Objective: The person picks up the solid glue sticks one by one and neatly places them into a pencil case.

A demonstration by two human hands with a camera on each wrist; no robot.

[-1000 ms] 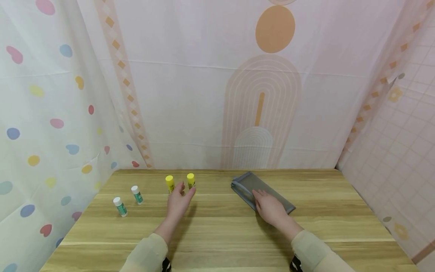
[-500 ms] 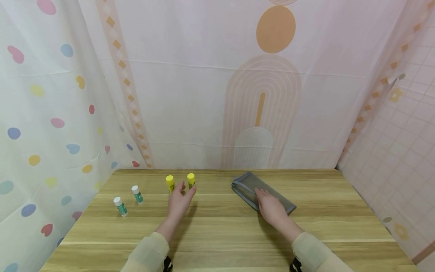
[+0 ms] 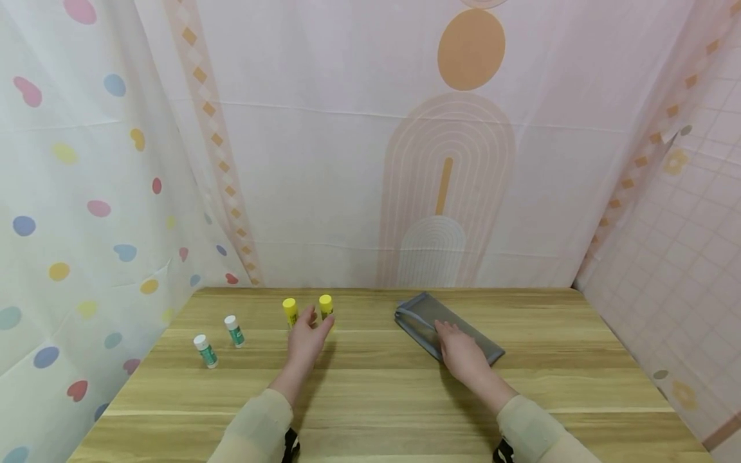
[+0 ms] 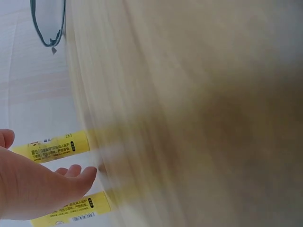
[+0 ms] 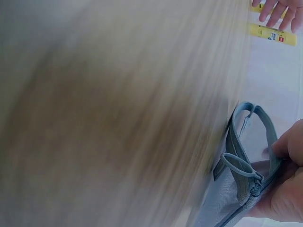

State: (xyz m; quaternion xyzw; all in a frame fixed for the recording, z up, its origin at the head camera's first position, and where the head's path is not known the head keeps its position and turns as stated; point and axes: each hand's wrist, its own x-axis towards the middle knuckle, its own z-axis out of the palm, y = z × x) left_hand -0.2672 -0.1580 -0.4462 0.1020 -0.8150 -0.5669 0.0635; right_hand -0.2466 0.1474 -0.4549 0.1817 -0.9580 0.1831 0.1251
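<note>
Two yellow glue sticks stand upright at the back of the table, one left [image 3: 291,310] and one right [image 3: 327,305]. My left hand [image 3: 306,337] is in front of them with its fingers loosely spread. In the left wrist view the left hand [image 4: 42,187] overlaps the sticks' lower-left parts without gripping either. A grey mesh zipper pouch [image 3: 421,316] lies slanted on the right, its zipped side unzipped. My right hand [image 3: 462,354] grips its near edge. In the right wrist view, that hand's thumb and fingers [image 5: 289,177] pinch the rim of the gaping pouch [image 5: 225,201].
Two glue sticks with white caps and green labels, one nearer [image 3: 205,351] and one farther [image 3: 234,331], stand at the left of the wooden table [image 3: 370,399]. A patterned curtain [image 3: 324,193] hangs behind the table's back edge.
My right fingers have shifted slightly to the right along the pouch since a second ago. The left hand stays nearly still by the yellow glue sticks, which have not moved.
</note>
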